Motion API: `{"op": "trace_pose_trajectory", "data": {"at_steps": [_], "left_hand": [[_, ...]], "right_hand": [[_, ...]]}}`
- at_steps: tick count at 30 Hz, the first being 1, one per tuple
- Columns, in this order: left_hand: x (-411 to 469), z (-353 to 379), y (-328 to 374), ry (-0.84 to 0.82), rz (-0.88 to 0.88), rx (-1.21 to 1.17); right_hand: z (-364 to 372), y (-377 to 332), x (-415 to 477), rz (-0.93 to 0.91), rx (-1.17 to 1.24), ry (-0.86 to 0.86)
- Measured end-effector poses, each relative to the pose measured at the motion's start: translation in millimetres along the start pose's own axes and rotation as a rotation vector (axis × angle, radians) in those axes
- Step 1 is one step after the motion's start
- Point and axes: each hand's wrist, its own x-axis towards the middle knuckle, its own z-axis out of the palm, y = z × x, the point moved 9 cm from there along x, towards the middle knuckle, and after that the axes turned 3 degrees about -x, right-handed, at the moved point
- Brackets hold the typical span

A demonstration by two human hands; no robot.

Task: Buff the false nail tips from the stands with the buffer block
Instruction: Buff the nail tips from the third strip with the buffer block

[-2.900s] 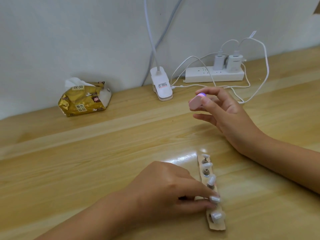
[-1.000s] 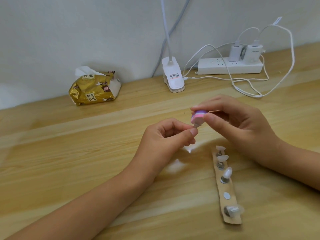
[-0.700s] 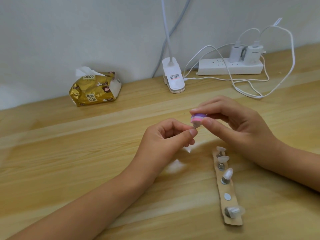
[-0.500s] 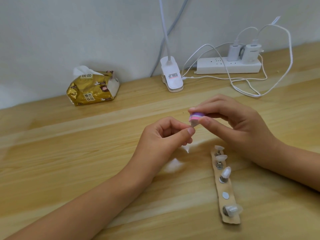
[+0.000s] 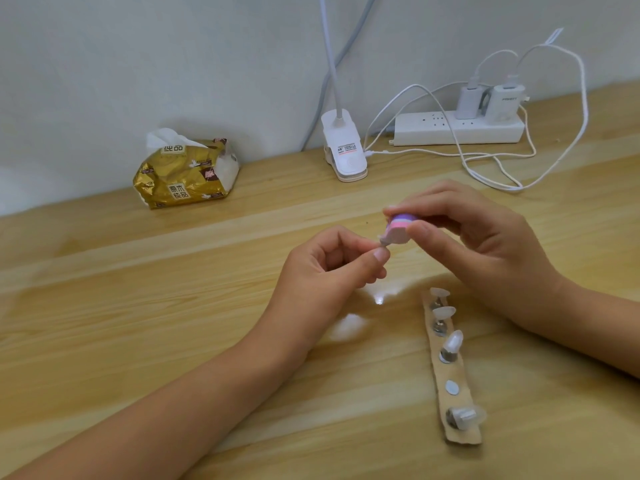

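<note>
My left hand (image 5: 330,268) pinches a small nail tip stand (image 5: 384,241) between thumb and forefinger, above the wooden table. My right hand (image 5: 478,240) grips a pink and purple buffer block (image 5: 398,227) and holds it against the nail tip. A cardboard strip (image 5: 459,393) lies on the table below my right hand. It carries several small stands with clear nail tips (image 5: 452,342) and one bare round magnet spot (image 5: 451,387).
A gold tissue pack (image 5: 183,174) lies at the back left. A white clip lamp base (image 5: 344,150) stands at the back middle. A white power strip (image 5: 457,128) with chargers and looping white cables (image 5: 495,168) runs along the back right by the wall.
My left hand took one stand off the strip, leaving a bare spot, and lifted it to the buffer block. Over the last second the block shifts slightly against the tip.
</note>
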Motion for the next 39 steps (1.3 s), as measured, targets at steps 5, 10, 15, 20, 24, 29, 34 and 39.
{"op": "trace_pose_trajectory", "data": {"at_steps": [5, 10, 15, 20, 24, 29, 34, 39], "left_hand": [[0.2, -0.1, -0.1, -0.003, 0.006, -0.003], [0.4, -0.3, 0.9, -0.004, 0.016, -0.013], [0.9, -1.5, 0.6, 0.010, 0.012, -0.025], [1.3, -3.3, 0.0, 0.015, 0.013, -0.027], [1.1, -2.6, 0.9, 0.004, 0.031, -0.036], [2.7, -2.4, -2.7, -0.016, 0.005, -0.058], [3.5, -2.1, -6.4, -0.021, -0.012, -0.073], [3.5, -2.6, -6.6, -0.029, -0.010, -0.066]], "right_hand": [[-0.7, -1.6, 0.6, -0.008, 0.014, 0.007], [1.9, 5.5, 0.4, 0.051, 0.026, -0.012], [-0.3, 2.4, 0.5, 0.019, 0.031, 0.012], [-0.1, 0.9, 0.7, 0.004, 0.018, 0.016], [2.9, 10.6, 1.4, 0.096, 0.020, -0.014], [-9.1, 23.7, 1.7, 0.216, 0.145, 0.088], [-7.5, 20.0, 3.1, 0.197, 0.301, 0.096], [-5.8, 15.3, 0.9, 0.155, 0.276, 0.075]]}}
